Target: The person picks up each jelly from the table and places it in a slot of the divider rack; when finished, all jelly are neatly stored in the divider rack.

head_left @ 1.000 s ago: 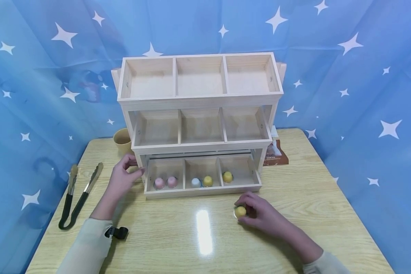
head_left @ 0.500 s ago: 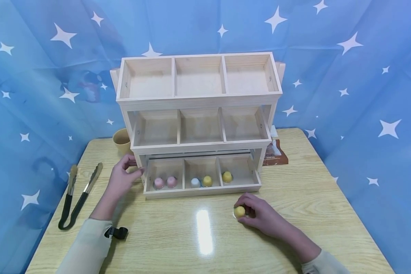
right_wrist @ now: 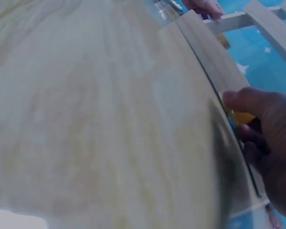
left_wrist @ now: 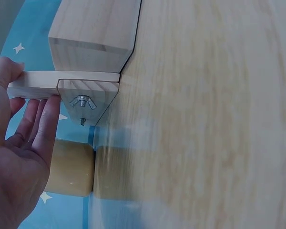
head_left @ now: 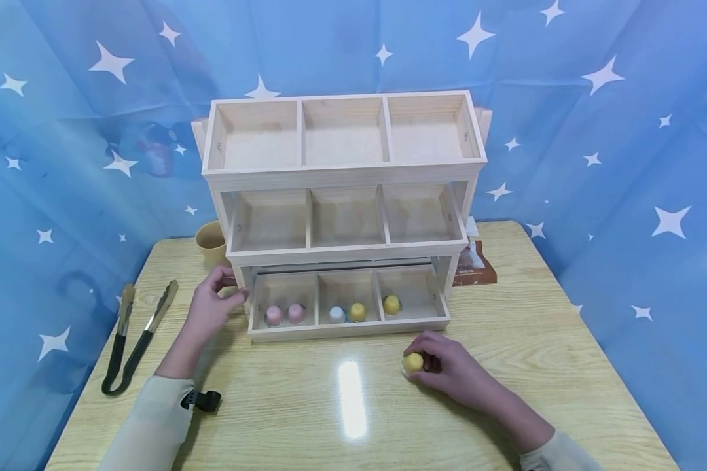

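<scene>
A three-tier wooden rack [head_left: 344, 175] stands on the table. At its lower left upright, my left hand [head_left: 211, 304] grips the wood, thumb on one side and fingers on the other; the left wrist view shows this hand [left_wrist: 26, 129] around the upright [left_wrist: 35, 85], near a wing nut. In front of the rack's right end, my right hand [head_left: 456, 367] pinches a small yellow cup [head_left: 413, 362] with a pale rim, at the tabletop. The right wrist view shows this cup [right_wrist: 243, 117] mostly hidden by my fingers.
Two pink cups [head_left: 285, 314] sit in the bottom tier's left compartment, a white cup [head_left: 336, 314] and a yellow one in the middle, another yellow in the right. Tongs [head_left: 135, 347] lie left; a tan cup [head_left: 211, 241] and brown packet [head_left: 477, 268] stand behind.
</scene>
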The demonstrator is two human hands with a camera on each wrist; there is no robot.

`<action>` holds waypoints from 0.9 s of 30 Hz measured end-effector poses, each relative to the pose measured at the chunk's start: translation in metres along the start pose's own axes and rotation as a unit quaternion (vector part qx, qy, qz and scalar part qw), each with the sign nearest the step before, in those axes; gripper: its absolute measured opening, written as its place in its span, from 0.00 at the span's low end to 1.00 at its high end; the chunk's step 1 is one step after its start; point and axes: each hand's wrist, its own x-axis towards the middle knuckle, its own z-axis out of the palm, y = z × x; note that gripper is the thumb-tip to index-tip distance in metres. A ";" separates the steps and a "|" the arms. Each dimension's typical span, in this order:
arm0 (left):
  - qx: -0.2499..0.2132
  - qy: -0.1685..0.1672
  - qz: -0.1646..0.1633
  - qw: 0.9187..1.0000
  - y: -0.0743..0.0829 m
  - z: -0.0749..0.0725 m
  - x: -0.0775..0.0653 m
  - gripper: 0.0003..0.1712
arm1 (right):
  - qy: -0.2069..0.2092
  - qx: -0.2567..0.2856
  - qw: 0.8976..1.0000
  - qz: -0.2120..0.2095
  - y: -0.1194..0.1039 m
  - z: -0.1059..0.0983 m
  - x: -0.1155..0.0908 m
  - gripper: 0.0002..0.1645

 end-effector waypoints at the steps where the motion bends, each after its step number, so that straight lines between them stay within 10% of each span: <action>1: 0.000 0.000 -0.001 1.000 0.000 0.000 0.000 0.18 | 0.004 -0.003 1.000 -0.002 -0.001 -0.002 0.001 0.21; 20: 0.002 -0.001 -0.001 1.000 -0.002 0.000 -0.001 0.19 | 0.066 -0.132 0.988 -0.046 -0.017 -0.056 0.056 0.22; 27: -0.003 -0.001 0.002 1.000 -0.001 0.001 -0.001 0.19 | 0.058 -0.185 0.981 0.008 -0.014 -0.057 0.071 0.18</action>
